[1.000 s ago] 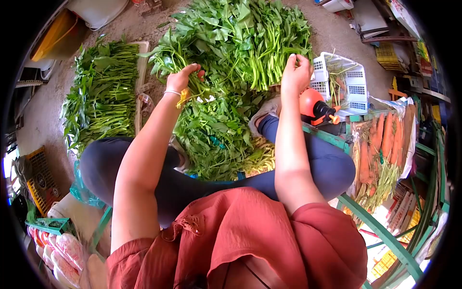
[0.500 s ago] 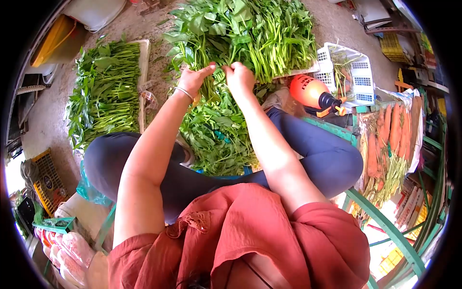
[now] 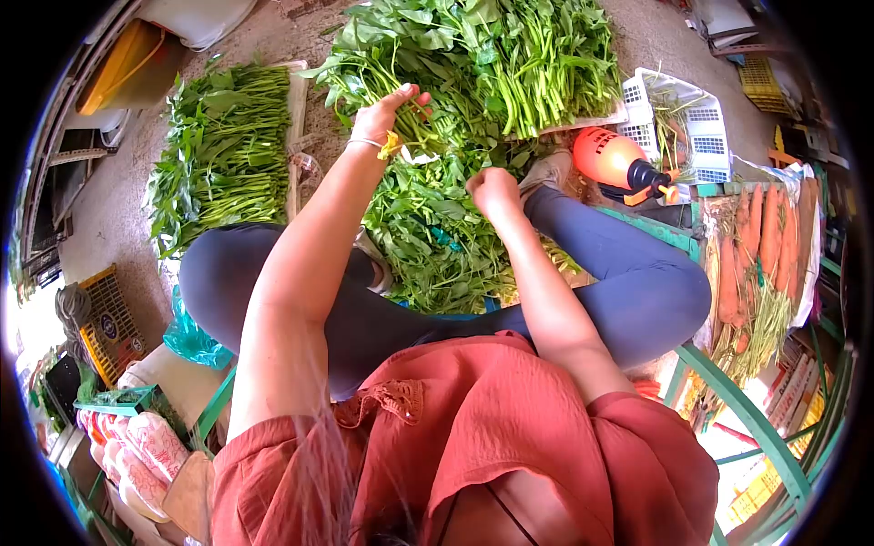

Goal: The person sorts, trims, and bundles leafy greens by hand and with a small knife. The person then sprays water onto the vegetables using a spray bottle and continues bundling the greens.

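Within the curled left hand (image 3: 378, 120) lie leafy greens (image 3: 367, 84); nearby is the curled right hand (image 3: 496, 194) (contents unclear).

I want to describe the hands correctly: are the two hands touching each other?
No, a clear gap separates the left hand, among the leafy greens, from the right hand.

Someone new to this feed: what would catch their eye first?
Probably the orange spray bottle, bright beside the white plastic basket, right of centre. Then the big stack of leafy greens at top centre, with the left hand gripping some at its lower left. Carrots at far right follow.
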Tool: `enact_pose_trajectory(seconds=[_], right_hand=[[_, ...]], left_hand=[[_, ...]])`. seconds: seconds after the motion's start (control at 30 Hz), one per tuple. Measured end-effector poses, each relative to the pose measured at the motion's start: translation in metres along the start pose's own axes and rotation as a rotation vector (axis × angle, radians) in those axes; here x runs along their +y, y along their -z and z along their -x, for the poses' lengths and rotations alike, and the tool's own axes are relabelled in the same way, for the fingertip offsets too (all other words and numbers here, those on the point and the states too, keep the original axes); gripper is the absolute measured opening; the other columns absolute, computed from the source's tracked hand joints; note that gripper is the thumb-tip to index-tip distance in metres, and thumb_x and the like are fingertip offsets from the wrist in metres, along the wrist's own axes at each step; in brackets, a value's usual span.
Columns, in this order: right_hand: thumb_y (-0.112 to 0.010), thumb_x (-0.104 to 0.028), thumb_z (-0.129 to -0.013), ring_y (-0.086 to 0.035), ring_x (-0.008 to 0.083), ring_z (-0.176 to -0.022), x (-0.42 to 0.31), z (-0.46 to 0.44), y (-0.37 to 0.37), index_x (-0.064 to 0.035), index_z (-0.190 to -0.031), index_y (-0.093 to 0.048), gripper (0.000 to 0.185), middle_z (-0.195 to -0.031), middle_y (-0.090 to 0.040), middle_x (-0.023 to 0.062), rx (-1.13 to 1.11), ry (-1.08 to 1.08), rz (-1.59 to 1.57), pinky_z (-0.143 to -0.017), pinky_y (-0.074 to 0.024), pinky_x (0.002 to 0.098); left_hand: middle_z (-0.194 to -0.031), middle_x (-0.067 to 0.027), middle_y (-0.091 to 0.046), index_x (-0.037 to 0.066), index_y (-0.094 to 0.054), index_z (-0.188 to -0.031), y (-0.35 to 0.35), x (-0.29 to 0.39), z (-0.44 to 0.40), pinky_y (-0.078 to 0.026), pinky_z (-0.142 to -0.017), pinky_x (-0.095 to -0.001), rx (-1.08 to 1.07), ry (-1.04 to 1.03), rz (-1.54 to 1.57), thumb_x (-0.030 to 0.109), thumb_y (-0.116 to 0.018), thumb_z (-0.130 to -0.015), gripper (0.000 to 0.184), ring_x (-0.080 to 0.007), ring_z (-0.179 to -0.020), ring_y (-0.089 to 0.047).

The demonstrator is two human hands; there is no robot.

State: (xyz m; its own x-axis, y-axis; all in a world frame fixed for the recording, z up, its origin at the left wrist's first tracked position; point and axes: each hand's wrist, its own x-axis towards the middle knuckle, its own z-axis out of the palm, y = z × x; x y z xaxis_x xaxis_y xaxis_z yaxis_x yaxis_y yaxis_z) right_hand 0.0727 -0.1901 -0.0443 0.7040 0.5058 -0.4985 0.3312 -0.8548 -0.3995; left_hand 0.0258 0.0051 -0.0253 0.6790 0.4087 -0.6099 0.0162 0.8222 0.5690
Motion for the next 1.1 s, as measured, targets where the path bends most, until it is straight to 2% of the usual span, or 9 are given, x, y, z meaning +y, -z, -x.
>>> enact_pose_trajectory(seconds=[0.13, 0.27, 0.43, 0.5, 0.57, 0.6, 0.7, 0.83, 1.1], right_hand=[[-0.06, -0.011, -0.071, -0.052, 0.0204, -0.082, -0.037, 0.02, 0.023, -0.0143, -0.112, -0.054, 0.041, -0.097, -0.047, 0.0056, 0.522, 0.607, -0.224, -0.071, -0.0464, 0.0317], [-0.069, -0.022, -0.069, -0.051, 0.0219, -0.078, -0.061, 0.019, 0.023, -0.0112, -0.08, -0.065, 0.016, -0.086, -0.05, 0.0039, 0.514, 0.746, -0.272, -0.066, -0.0438, 0.0313], [-0.068, -0.024, -0.071, -0.055, 0.0226, -0.075, -0.01, 0.036, 0.0, -0.0038, -0.07, -0.062, 0.021, -0.083, -0.055, 0.0082, 0.401, 0.509, -0.209, -0.068, -0.0443, 0.0331], [-0.068, -0.03, -0.071, -0.057, 0.0253, -0.088, 0.017, 0.047, 0.005, -0.0034, -0.087, -0.063, 0.031, -0.095, -0.058, 0.0119, 0.015, 0.112, -0.03, -0.077, -0.0449, 0.0333], [-0.067, -0.035, -0.071, -0.055, 0.0278, -0.099, 0.031, 0.037, 0.02, -0.0021, -0.108, -0.055, 0.051, -0.11, -0.054, 0.017, 0.011, -0.099, -0.028, -0.086, -0.0428, 0.0331], [-0.063, -0.037, -0.075, -0.052, 0.0278, -0.105, 0.036, 0.026, 0.021, -0.0009, -0.12, -0.046, 0.06, -0.116, -0.051, 0.0204, 0.204, -0.072, -0.097, -0.09, -0.0406, 0.0317], [-0.061, -0.037, -0.075, -0.055, 0.029, -0.092, 0.031, -0.011, 0.048, -0.0035, -0.101, -0.054, 0.043, -0.098, -0.056, 0.0162, 0.692, 0.116, -0.148, -0.078, -0.0437, 0.039], [-0.069, -0.036, -0.067, -0.055, 0.0288, -0.091, -0.008, -0.044, 0.07, -0.0046, -0.101, -0.052, 0.05, -0.102, -0.053, 0.0137, 0.46, -0.262, 0.034, -0.075, -0.0464, 0.0393], [-0.066, -0.014, -0.067, -0.058, 0.0247, -0.066, -0.033, -0.01, 0.05, -0.0044, -0.083, -0.052, 0.024, -0.084, -0.053, 0.0124, 0.65, 0.136, -0.076, -0.059, -0.049, 0.0362]], left_hand=[[-0.086, -0.0107, -0.062, 0.003, -0.055, -0.093, 0.002, -0.001, 0.001, -0.051, -0.066, -0.035, -0.016, 0.041, -0.066, 0.019, -0.055, -0.084, 0.018, -0.0232, -0.073, -0.059], [-0.079, -0.0108, -0.06, 0.003, -0.053, -0.087, 0.002, -0.006, -0.003, -0.05, -0.063, -0.0363, -0.058, 0.06, 0.087, 0.022, -0.051, -0.087, 0.019, -0.0228, -0.068, -0.057], [-0.068, -0.009, -0.055, -0.001, -0.052, -0.083, 0.009, 0.003, -0.011, -0.051, -0.056, -0.0345, -0.01, -0.018, 0.323, 0.009, -0.057, -0.082, 0.012, -0.0202, -0.055, -0.052], [-0.068, -0.0078, -0.054, 0.0, -0.051, -0.083, 0.009, 0.01, -0.009, -0.05, -0.059, -0.0354, -0.08, -0.025, 0.365, 0.01, -0.057, -0.082, 0.012, -0.0202, -0.057, -0.053], [-0.069, -0.0074, -0.055, 0.001, -0.053, -0.082, 0.005, 0.006, -0.005, -0.05, -0.059, -0.0361, -0.062, -0.025, 0.335, 0.013, -0.059, -0.082, 0.013, -0.0204, -0.059, -0.054], [-0.069, -0.0075, -0.056, 0.001, -0.054, -0.081, 0.003, 0.003, -0.003, -0.05, -0.059, -0.0364, -0.051, -0.039, 0.291, 0.013, -0.06, -0.081, 0.013, -0.0204, -0.06, -0.055], [-0.067, -0.0091, -0.059, 0.0, -0.058, -0.079, -0.003, -0.004, 0.0, -0.049, -0.056, -0.0337, -0.017, -0.125, 0.128, 0.006, -0.064, -0.075, 0.009, -0.0201, -0.057, -0.056], [-0.069, -0.0092, -0.06, -0.002, -0.06, -0.085, -0.008, -0.014, -0.004, -0.048, -0.056, -0.032, -0.044, -0.195, -0.096, 0.011, -0.064, -0.077, 0.016, -0.0202, -0.06, -0.057], [-0.076, -0.0072, -0.061, 0.0, -0.061, -0.091, -0.022, -0.026, -0.007, -0.051, -0.06, -0.0331, -0.087, 0.1, -0.134, 0.02, -0.065, -0.078, 0.024, -0.0178, -0.068, -0.058]])
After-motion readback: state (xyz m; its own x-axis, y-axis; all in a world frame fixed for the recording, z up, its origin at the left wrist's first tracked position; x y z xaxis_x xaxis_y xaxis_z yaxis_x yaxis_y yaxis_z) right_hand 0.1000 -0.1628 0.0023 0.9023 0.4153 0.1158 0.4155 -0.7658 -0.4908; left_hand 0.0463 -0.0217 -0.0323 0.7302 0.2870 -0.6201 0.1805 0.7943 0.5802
